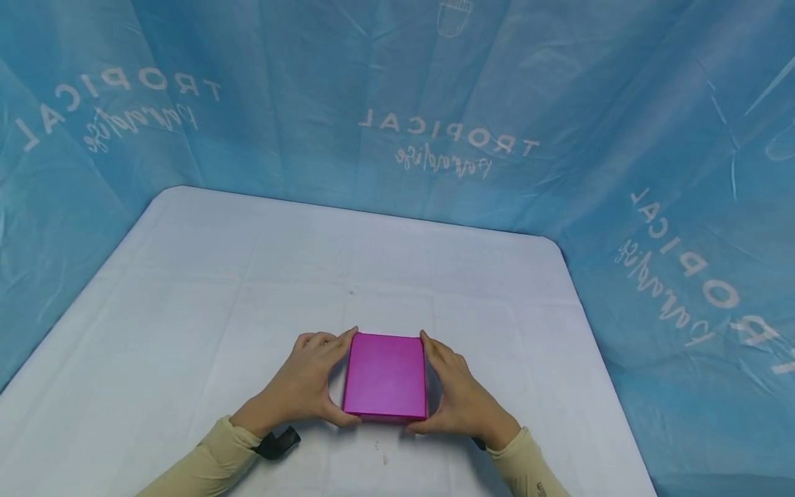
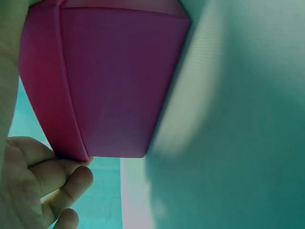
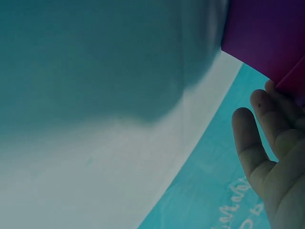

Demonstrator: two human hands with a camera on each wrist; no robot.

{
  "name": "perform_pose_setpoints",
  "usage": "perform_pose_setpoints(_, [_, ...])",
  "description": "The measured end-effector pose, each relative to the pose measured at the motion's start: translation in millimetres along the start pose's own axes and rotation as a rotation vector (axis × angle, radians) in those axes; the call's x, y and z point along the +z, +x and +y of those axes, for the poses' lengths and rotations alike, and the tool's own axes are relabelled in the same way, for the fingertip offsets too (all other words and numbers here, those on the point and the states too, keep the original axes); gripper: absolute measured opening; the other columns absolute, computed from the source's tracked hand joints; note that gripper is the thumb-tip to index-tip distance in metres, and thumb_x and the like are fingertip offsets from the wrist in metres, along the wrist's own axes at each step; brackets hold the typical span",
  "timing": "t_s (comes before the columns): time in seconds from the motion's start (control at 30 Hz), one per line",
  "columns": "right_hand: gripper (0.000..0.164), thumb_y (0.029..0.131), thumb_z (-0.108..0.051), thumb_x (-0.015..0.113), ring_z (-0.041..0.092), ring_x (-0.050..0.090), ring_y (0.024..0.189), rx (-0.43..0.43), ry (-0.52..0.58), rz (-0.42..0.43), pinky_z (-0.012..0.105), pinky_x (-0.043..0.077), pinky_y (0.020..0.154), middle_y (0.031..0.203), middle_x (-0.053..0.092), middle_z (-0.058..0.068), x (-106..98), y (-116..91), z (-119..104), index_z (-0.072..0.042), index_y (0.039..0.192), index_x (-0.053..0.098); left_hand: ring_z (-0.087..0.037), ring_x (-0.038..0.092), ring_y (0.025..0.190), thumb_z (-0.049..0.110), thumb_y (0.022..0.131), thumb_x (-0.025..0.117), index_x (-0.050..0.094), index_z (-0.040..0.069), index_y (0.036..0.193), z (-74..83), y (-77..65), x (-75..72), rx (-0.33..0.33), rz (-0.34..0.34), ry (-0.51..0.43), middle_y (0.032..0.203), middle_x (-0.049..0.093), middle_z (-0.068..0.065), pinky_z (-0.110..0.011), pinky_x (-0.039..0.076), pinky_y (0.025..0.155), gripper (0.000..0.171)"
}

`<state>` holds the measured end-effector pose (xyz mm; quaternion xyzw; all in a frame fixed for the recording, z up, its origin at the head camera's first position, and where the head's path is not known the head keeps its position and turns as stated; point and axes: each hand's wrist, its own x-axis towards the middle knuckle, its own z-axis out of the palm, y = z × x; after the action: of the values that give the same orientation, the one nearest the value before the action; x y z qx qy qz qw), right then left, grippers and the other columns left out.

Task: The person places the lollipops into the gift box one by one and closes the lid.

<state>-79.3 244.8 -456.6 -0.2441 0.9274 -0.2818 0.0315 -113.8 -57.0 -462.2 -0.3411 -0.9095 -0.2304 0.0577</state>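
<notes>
A glossy magenta box [image 1: 385, 376] with a flat square top sits between both hands near the front of the table. My left hand [image 1: 301, 379] grips its left corners, thumb at the near one and index finger at the far one. On the opposite side, my right hand [image 1: 459, 397] holds it the same way. In the left wrist view a lid rim [image 2: 45, 81] overlaps the box's side wall [image 2: 124, 81]. Part of the box wall [image 3: 267, 33] shows in the right wrist view, fingertips at its lid's corner. Whether the base touches the table I cannot tell.
A white cloth [image 1: 298, 255] covers the table. Blue curtains [image 1: 323, 103] with mirrored white lettering hang around its back and sides. A black device [image 1: 277, 444] is at the left wrist, beside the beige sleeve [image 1: 211, 459].
</notes>
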Motion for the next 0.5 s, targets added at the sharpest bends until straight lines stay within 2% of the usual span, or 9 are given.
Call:
perform_pose_setpoints(0.17, [0.149,0.051,-0.061,0.095,0.029,0.033,0.147,-0.025,-0.034,0.008,0.055,0.036,0.113,0.161,0.032,0.010,4.9,-1.4,1.5,-0.012,0.163,0.010,-0.020,0.053,0.117,0.075,0.047,0.086,0.038,0.000,0.153,2.5,-5.4,5.7,-0.016,-0.006,-0.010,0.139,0.062,-0.006,-0.045,0.039,0.100,0.138])
perform_pose_setpoints(0.33, [0.148,0.051,-0.064,0.093,0.028,0.036,0.146,-0.016,-0.061,0.028,0.055,0.039,0.112,0.161,0.034,0.010,8.0,-6.1,4.0,-0.011,0.163,0.013,-0.020,0.054,0.118,0.076,0.049,0.085,0.035,-0.001,0.154,5.6,-3.9,12.0,0.007,-0.008,0.006,0.137,0.062,-0.004,-0.045,0.040,0.096,0.140])
perform_pose_setpoints(0.4, [0.149,0.050,-0.065,0.093,0.028,0.035,0.147,0.000,-0.052,0.021,0.055,0.038,0.112,0.162,0.033,0.009,7.2,-7.9,4.0,-0.013,0.163,0.011,-0.021,0.053,0.121,0.076,0.050,0.084,0.033,-0.001,0.155,6.3,-2.2,12.1,0.011,-0.030,0.001,0.139,0.060,-0.004,-0.046,0.040,0.097,0.140])
perform_pose_setpoints(0.5, [0.152,0.049,-0.065,0.093,0.031,0.030,0.149,0.027,-0.006,-0.042,0.061,0.034,0.113,0.164,0.029,0.010,-2.4,-11.9,5.6,-0.016,0.164,0.007,-0.027,0.045,0.135,0.076,0.052,0.085,0.024,0.001,0.159,4.0,-1.2,6.5,0.010,-0.115,-0.064,0.152,0.049,-0.008,-0.050,0.035,0.106,0.144])
